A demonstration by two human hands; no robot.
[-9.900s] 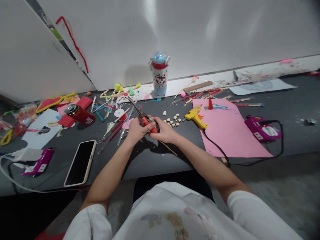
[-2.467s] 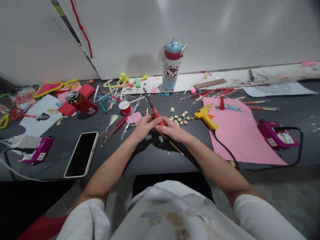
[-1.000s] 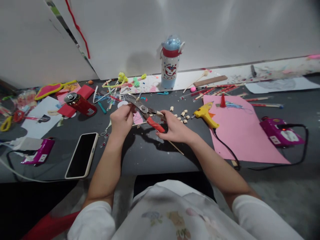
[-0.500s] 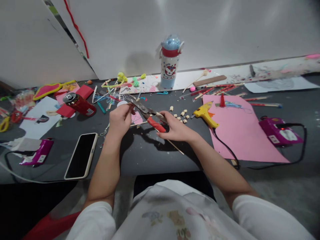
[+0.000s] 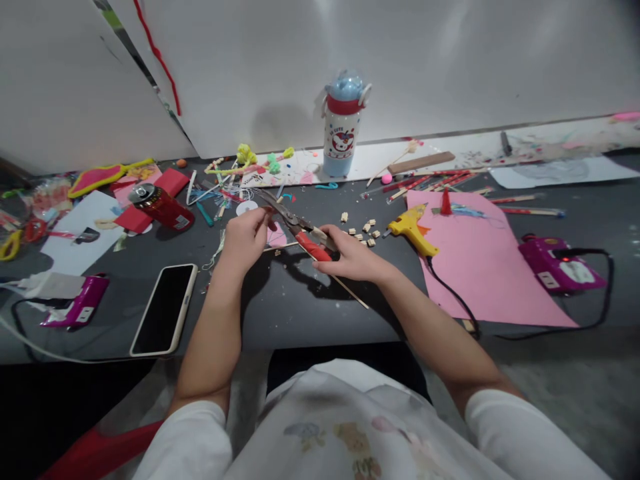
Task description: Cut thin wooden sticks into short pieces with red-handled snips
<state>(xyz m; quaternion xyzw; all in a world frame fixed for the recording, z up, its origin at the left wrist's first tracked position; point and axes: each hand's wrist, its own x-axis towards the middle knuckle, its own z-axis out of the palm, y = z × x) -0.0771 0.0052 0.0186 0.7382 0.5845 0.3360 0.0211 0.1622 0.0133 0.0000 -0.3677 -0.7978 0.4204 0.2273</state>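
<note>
My right hand is closed around the handles of red-handled pliers, held slanting above the grey table. Their metal jaws point up and left toward my left hand, whose fingertips are pinched together beside the jaws. What those fingers hold is too small and too covered to make out. Beneath the hands, a thin wooden stick slants down to the right. Several short wooden pieces lie just beyond my right hand. Some pink paper shows under the pliers.
A water bottle stands at the back. To the right are a yellow glue gun, its cord and a pink sheet. On the left lie a phone, a tilted red can and a purple power block.
The view has shifted slightly, so things on the left appear a little farther right. Both hands keep almost the same pose, with the pliers still in the right hand.
</note>
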